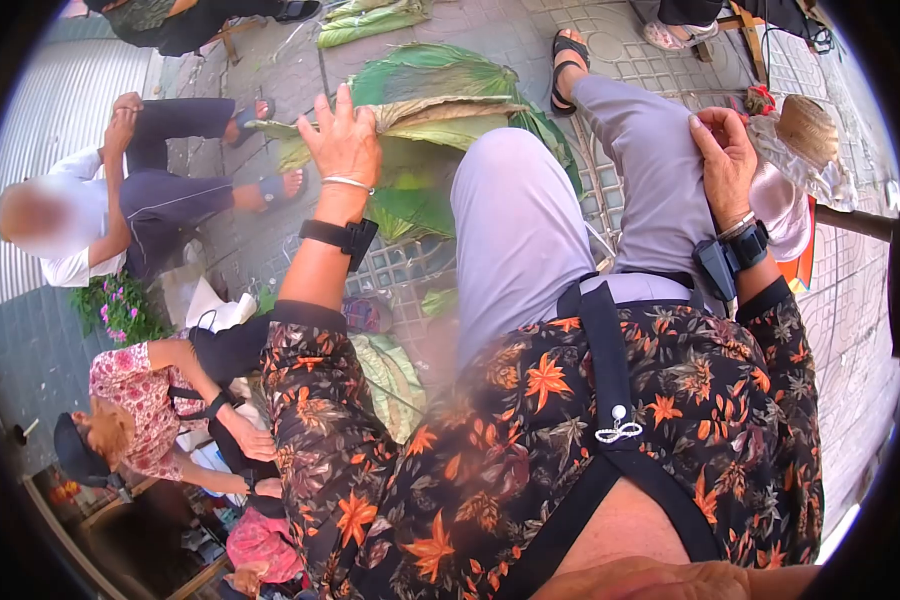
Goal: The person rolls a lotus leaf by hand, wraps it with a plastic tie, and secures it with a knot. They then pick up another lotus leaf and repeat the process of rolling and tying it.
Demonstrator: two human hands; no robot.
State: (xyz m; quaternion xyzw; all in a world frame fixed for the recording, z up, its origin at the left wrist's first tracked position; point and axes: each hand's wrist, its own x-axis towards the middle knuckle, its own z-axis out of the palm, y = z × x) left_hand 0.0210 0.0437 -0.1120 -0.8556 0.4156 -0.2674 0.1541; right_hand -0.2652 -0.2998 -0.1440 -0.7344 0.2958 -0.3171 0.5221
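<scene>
My left hand (pixel 342 150) lies on a folded, yellowing leaf (pixel 440 118) with its fingers stretched and spread. Large green leaves (pixel 435 75) are spread around that leaf on the pavement, some of them partly hidden behind my left hand and raised knee. Against the outer side of my grey trouser leg (pixel 635 140) rests my right hand (pixel 727 160). Its fingers are loosely bent, the thumb stands apart, and nothing shows in it. Both wrists carry black strapped devices and bracelets.
A straw hat (pixel 808 130) and a pink hat (pixel 782 215) are close by my right hand. More leaves (pixel 370 22) lie farther ahead, others (pixel 388 385) by my left elbow. People sit at left, one in a white shirt (pixel 75 225), another in a patterned top (pixel 135 390).
</scene>
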